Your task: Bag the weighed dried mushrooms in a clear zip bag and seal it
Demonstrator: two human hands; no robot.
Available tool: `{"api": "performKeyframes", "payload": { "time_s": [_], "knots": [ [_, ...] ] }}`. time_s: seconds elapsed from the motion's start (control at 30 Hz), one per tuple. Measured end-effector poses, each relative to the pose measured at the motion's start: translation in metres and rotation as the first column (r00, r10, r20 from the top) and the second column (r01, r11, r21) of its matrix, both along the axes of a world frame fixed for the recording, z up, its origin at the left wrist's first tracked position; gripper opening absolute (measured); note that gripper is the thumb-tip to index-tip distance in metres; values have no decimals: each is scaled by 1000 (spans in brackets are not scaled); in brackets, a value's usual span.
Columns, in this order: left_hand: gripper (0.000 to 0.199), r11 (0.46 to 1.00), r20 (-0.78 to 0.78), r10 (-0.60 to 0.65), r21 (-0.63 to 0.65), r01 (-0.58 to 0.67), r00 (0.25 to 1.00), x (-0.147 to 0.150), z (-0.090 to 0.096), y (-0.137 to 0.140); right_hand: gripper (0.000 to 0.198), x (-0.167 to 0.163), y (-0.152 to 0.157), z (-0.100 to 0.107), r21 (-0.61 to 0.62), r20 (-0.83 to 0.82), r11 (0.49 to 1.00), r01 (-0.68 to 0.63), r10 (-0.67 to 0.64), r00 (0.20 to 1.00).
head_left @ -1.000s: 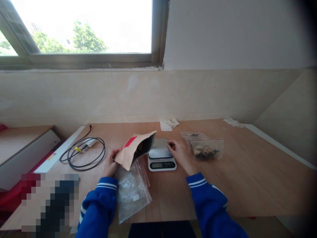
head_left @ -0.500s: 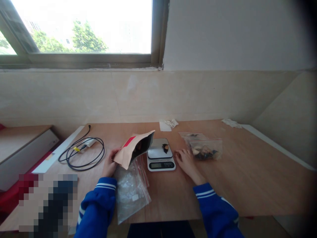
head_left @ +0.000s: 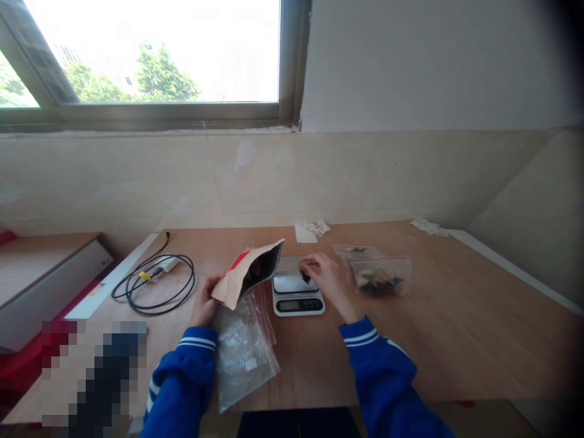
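My left hand is closed on the lower left end of a brown paper pouch with a red patch. The pouch is tilted, its dark mouth gaping toward the scale, and something brownish shows inside. A white digital kitchen scale with a metal plate stands to its right. Over that plate, my right hand pinches a small dark-and-tan dried piece; whether the piece still touches the plate I cannot tell. Clear zip bags with red seals lie below the pouch.
Right of the scale, filled zip bags hold pale and dark dried pieces. A coiled black cable with a white adapter lies at left. Crumpled tissue sits at the wooden table's back edge, by the wall.
My right hand has moved from the table beside the scale up and left onto the dark piece, and its fingers have closed on it. My left hand and the pouch stay nearly still.
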State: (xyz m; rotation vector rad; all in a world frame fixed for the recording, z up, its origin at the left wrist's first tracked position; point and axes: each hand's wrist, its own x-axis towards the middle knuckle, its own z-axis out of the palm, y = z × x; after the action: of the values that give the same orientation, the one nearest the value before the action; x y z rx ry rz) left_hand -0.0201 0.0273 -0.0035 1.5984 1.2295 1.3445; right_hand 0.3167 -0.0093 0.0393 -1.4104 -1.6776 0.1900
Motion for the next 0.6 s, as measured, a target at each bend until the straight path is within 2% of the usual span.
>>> {"api": "performKeyframes", "payload": {
  "time_s": [0.1, 0.17, 0.27, 0.33, 0.4, 0.47, 0.53, 0.6],
  "knots": [
    [43, 1000, 10, -3, 0, 3, 1000, 0, -1, 0, 15, -14, 4, 7, -28, -9, 998, -64, 63, 998],
    [43, 1000, 16, -4, 0, 4, 1000, 0, -2, 0, 19, -21, -1, 17, 35, -49, 998, -61, 62, 997],
    [44, 1000, 29, -15, -4, 15, 999, 1, -3, 1, 24, -34, -24, 49, 195, -160, 979, -56, 88, 983],
    [44, 1000, 37, -19, -1, 19, 999, 2, -3, 0, 23, -47, -42, 75, 224, -140, 957, -184, 218, 966],
    [44, 1000, 31, -16, 9, 16, 999, 3, -2, 0, 25, -60, -54, 97, 149, -31, 906, -395, 404, 914],
    [44, 1000, 22, -15, 20, 14, 1000, 3, -2, -1, 27, -71, -57, 107, 51, 55, 851, -523, 520, 852],
    [44, 1000, 18, -18, 25, 18, 1000, 3, -2, -2, 28, -79, -53, 107, -37, 127, 837, -547, 546, 828],
    [42, 999, 11, -29, 24, 29, 1000, 2, -2, -2, 28, -85, -46, 99, -127, 191, 853, -506, 522, 831]
  ]
}}
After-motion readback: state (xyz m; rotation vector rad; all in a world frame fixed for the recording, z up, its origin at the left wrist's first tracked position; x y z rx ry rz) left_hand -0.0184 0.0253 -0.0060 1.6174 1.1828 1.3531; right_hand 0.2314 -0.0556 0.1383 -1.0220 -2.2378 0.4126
